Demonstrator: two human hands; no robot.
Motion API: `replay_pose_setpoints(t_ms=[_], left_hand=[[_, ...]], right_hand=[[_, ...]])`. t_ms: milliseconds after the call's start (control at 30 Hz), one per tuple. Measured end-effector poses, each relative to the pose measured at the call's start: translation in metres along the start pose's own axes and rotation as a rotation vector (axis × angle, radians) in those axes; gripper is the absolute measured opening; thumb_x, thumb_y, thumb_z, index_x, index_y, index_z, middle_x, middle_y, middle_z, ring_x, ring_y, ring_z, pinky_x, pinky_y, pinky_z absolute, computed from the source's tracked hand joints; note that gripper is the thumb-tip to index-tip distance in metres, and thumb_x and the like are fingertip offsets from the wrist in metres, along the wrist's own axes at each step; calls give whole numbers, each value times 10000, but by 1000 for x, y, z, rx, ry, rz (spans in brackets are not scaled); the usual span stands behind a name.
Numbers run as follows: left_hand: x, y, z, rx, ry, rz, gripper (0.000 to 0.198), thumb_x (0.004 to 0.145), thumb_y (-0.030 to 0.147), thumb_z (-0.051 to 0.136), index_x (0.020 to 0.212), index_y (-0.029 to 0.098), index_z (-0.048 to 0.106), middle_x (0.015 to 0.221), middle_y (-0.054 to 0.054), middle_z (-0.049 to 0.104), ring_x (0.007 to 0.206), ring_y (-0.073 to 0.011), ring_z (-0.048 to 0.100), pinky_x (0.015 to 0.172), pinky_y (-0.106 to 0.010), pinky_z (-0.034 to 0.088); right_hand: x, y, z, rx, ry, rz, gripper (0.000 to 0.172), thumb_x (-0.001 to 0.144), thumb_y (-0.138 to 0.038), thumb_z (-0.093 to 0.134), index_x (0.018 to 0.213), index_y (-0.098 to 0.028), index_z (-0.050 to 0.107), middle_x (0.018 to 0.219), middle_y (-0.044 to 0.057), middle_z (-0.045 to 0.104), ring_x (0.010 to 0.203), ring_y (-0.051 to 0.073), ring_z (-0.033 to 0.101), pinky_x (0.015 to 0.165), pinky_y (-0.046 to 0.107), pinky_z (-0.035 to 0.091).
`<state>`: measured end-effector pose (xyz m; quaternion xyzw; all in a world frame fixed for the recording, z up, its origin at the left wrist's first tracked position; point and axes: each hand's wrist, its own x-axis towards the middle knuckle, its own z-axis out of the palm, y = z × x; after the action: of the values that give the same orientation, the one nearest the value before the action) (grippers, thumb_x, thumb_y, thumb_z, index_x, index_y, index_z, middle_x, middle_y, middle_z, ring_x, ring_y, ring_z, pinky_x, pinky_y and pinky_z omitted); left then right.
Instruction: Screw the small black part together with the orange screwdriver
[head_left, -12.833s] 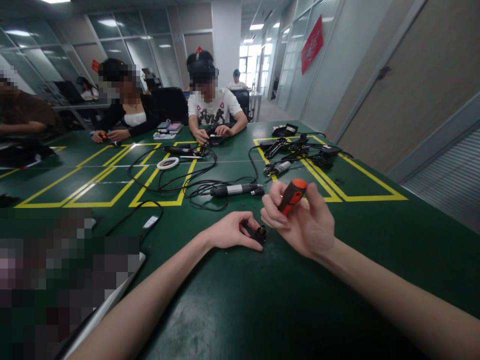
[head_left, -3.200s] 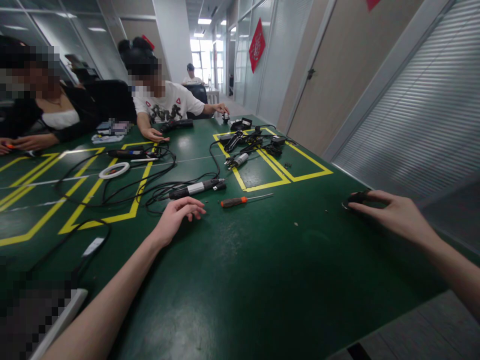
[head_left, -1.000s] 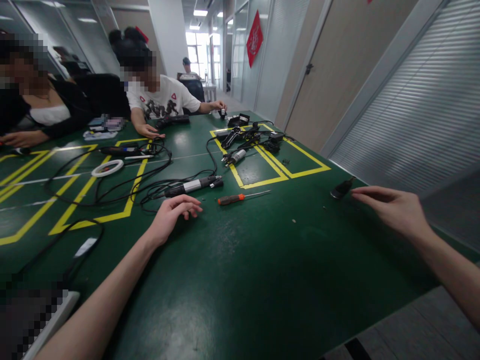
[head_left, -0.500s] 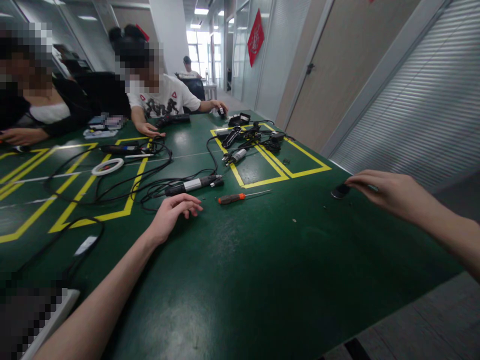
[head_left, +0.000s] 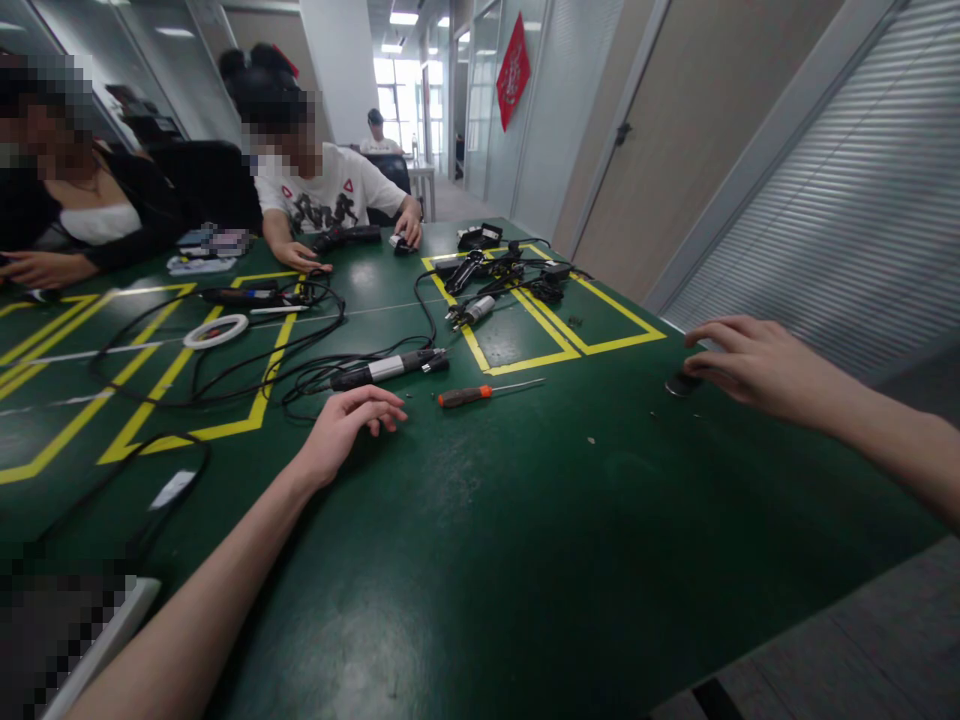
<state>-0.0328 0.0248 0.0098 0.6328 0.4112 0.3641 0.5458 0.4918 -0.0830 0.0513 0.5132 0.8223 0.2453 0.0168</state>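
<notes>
Touching black piece (head_left: 681,384), banner (head_left: 514,75) illegible

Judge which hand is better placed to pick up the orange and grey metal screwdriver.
Probably the left hand: it rests near the screwdriver's handle, apparently empty. The right hand is farther off, at a small black round-based part.

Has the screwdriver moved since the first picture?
Yes, downward: held up in the right hand then, the screwdriver now lies on the table, just short of the yellow tape.
</notes>
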Motion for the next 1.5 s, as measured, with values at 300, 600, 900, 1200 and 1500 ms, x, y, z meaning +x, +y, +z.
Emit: replay_pose_setpoints(t_ms=[300, 600, 900, 1200, 1500], left_hand=[[0, -1, 0, 4, -4, -2, 296, 724, 380, 703, 875, 131, 757, 821, -91, 788, 697, -177, 643, 620, -279, 441], [1, -2, 0, 6, -3, 5, 300, 731, 391, 702, 870, 130, 753, 817, -90, 787, 697, -178, 647, 610, -277, 436], [-1, 1, 2, 2, 2, 2, 299, 712, 386, 701, 852, 127, 752, 812, -90, 787, 690, -174, 640, 612, -276, 438], [0, 0, 1, 2, -3, 10, 288, 722, 386, 692, 850, 135, 752, 814, -89, 786, 696, -180, 644, 606, -280, 437], [0, 2, 3, 8, -6, 13, 272, 722, 377, 689, 844, 141, 752, 806, -86, 782, 691, -178, 637, 604, -280, 437]], right_hand=[[8, -4, -6, -58, -66, -106, 386, 1004, -197, 405, 879, -181, 769, 1017, 170, 696, 868, 270, 672, 608, 343, 562], [6, 0, -3, -22, -199, -52, 418, 1044, -211, 346, 953, -192, 754, 1050, 149, 683, 884, 244, 692, 599, 296, 562], [19, -15, -13, -12, -401, 120, 344, 947, -137, 432, 965, -159, 775, 1102, 164, 715, 902, 266, 733, 612, 317, 600], [37, -23, -19, 47, -567, 312, 292, 921, -130, 468, 936, -174, 756, 1118, 145, 716, 911, 273, 726, 658, 329, 568], [53, -36, -27, 34, -677, 528, 320, 990, -163, 449, 1019, -148, 768, 1213, 160, 705, 1044, 313, 725, 786, 366, 569]])
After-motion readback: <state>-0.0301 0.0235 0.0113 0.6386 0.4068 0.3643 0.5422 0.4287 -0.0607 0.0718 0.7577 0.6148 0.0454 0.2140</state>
